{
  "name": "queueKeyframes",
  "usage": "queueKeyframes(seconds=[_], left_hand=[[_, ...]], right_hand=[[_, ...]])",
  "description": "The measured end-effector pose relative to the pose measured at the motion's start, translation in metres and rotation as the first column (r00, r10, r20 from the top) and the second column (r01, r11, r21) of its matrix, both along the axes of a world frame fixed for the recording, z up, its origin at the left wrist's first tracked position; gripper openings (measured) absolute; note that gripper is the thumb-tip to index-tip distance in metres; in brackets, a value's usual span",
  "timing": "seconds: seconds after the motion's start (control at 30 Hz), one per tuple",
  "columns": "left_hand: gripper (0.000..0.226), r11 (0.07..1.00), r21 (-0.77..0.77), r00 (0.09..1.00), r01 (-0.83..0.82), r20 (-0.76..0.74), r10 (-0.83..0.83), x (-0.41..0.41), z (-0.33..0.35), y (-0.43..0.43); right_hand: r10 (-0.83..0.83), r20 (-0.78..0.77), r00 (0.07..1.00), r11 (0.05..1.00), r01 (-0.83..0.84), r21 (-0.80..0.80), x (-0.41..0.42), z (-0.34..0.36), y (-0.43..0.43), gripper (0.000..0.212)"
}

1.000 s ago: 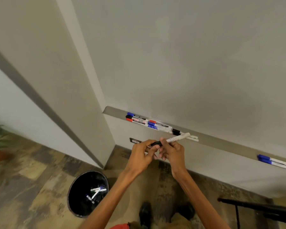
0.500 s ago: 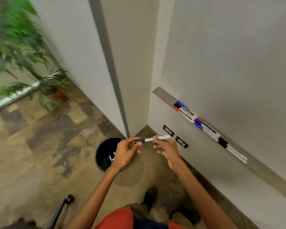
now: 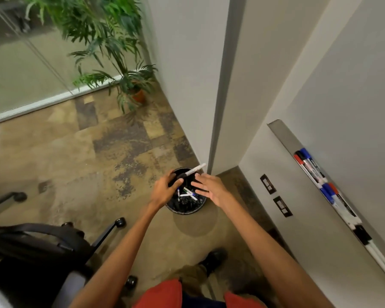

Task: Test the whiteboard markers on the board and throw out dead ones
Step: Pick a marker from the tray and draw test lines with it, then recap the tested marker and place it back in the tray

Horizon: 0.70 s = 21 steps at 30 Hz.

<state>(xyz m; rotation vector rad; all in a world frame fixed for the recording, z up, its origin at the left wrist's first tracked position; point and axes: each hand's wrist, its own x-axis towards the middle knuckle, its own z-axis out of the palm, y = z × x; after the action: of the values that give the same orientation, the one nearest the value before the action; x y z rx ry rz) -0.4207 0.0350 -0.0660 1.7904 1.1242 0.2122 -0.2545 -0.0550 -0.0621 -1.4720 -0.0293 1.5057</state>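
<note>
White marker [image 3: 192, 172] pinched at its black end by left hand [image 3: 165, 191] over black bin [image 3: 185, 208], right hand [image 3: 211, 190] spread, nothing held, discarded markers [image 3: 187, 194] seen in bin.

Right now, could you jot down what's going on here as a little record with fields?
Left hand: left hand holds a white marker with a black cap over the bin
Right hand: right hand open, fingers spread, holding nothing
Bin: round black waste bin on the floor, several markers already inside
Tray: grey metal ledge under the whiteboard, with red, blue and black capped markers
</note>
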Motion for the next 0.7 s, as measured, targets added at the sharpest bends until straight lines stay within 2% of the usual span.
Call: queueKeyframes(seconds=[0.07,0.13,0.27,0.43,0.7], left_hand=[[0.055,0.999,0.014,0.989,0.043,-0.139,-0.041,-0.005,-0.013,0.004],[0.052,0.999,-0.018,0.983,0.041,-0.177,-0.044,-0.010,-0.026,0.001],[0.039,0.997,-0.069,0.993,-0.035,-0.114,0.027,-0.010,-0.038,-0.015],[0.033,0.996,-0.080,0.997,-0.033,-0.073,0.027,0.002,-0.046,-0.022],[0.023,0.995,-0.009,0.995,0.097,0.013,-0.097,0.054,-0.037,-0.028]], right_hand=[[0.069,0.000,0.998,0.996,-0.069,-0.062,-0.004,-0.008,-0.002,0.057],[0.117,0.017,0.993,0.987,-0.114,-0.110,-0.007,-0.016,-0.010,0.050],[0.106,0.030,0.994,0.987,-0.101,-0.124,-0.006,-0.025,-0.026,0.030],[0.038,0.066,0.997,0.995,-0.031,-0.099,0.007,-0.023,-0.034,0.014],[-0.081,0.116,0.990,0.992,0.092,-0.087,0.036,-0.008,-0.067,0.014]])
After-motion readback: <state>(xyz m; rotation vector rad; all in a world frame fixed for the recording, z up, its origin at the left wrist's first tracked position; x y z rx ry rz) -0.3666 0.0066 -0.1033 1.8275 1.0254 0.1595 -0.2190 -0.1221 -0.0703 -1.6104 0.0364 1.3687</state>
